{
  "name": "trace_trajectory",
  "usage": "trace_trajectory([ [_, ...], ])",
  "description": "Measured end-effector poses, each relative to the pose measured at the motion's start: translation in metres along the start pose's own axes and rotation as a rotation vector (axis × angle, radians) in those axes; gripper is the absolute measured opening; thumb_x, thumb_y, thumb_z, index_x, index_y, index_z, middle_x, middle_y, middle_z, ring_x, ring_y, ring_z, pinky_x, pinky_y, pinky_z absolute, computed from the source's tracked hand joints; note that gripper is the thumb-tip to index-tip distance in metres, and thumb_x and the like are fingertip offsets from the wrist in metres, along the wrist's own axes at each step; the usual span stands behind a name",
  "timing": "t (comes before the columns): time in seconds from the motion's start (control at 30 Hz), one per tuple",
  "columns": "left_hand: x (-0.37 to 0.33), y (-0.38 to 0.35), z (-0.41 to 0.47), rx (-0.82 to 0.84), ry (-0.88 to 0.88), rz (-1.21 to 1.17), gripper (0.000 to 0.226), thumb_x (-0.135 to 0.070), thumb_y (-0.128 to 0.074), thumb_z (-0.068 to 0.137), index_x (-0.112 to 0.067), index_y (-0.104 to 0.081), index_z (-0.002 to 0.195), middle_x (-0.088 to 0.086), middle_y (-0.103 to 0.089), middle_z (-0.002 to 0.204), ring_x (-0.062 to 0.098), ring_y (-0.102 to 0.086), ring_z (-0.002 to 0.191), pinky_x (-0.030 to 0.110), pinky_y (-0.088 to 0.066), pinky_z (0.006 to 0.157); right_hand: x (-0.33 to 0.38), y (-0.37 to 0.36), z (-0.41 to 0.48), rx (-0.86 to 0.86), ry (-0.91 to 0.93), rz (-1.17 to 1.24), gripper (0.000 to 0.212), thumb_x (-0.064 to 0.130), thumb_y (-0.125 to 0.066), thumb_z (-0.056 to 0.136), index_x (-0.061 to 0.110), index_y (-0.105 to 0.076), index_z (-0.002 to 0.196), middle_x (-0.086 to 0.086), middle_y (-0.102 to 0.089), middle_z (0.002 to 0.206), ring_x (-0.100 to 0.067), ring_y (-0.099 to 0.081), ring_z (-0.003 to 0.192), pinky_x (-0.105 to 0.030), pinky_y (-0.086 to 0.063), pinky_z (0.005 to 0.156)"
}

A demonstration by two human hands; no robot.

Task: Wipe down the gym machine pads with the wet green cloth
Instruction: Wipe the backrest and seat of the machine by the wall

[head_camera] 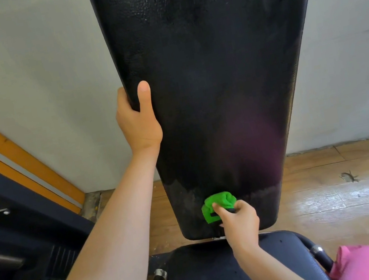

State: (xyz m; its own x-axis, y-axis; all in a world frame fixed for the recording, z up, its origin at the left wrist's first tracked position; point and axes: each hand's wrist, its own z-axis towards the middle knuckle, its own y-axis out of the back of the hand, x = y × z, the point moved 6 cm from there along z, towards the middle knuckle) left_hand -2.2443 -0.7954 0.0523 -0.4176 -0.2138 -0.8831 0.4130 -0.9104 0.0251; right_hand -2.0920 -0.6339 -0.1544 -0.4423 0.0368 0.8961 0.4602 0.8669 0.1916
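My right grip [241, 221] holds the green cloth [219, 201] low on the back pad [216, 72], which rises past my edge-clasping left grip [137, 123].

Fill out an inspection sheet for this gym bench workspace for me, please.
Surface: back pad black, mostly dark and wet-looking, with a duller grey band across its lower end.
Job's things: green cloth bunched against the back pad's lower end; seat pad just below.
Clutter: small dark object on the wooden floor, too small to identify.
Grippers: left hand grips the back pad's left edge; right hand holds the green cloth.
Cables: nothing seen.
Surroundings: pale wall, dark machine frame at left, pink garment at bottom right.
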Motion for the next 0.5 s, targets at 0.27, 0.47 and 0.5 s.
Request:
trace_trajectory([
  [0.27,0.008,0.002,0.004,0.006,-0.008,-0.013,0.024,-0.063,-0.043,0.080,-0.041,-0.048,0.086,-0.018,-0.055,0.084,-0.005,-0.056,0.078,0.019,-0.052,0.072,0.063,-0.022,-0.019,0.066,0.183,0.120,0.016,0.027,-0.075,0.084,0.014,-0.065,0.080,-0.003,-0.070,0.077,-0.022,-0.069,0.077,-0.041,-0.060,0.074],
  [0.47,0.007,0.002,0.004,0.011,-0.010,-0.017,0.026,-0.063,-0.042,0.080,-0.039,-0.049,0.087,-0.016,-0.056,0.084,-0.005,-0.057,0.078,0.016,-0.051,0.070,0.081,-0.030,-0.018,0.091,0.271,0.103,0.017,0.028,-0.076,0.083,0.015,-0.065,0.081,-0.001,-0.071,0.078,-0.017,-0.070,0.076,-0.036,-0.060,0.071],
  [0.5,0.006,0.002,0.004,0.011,-0.011,-0.018,0.026,-0.063,-0.042,0.080,-0.038,-0.049,0.087,-0.015,-0.056,0.084,-0.006,-0.057,0.078,0.015,-0.050,0.069,0.071,-0.028,-0.016,0.080,0.252,0.063,0.018,0.028,-0.076,0.083,0.014,-0.065,0.081,-0.001,-0.070,0.077,-0.017,-0.069,0.075,-0.038,-0.060,0.071],
])
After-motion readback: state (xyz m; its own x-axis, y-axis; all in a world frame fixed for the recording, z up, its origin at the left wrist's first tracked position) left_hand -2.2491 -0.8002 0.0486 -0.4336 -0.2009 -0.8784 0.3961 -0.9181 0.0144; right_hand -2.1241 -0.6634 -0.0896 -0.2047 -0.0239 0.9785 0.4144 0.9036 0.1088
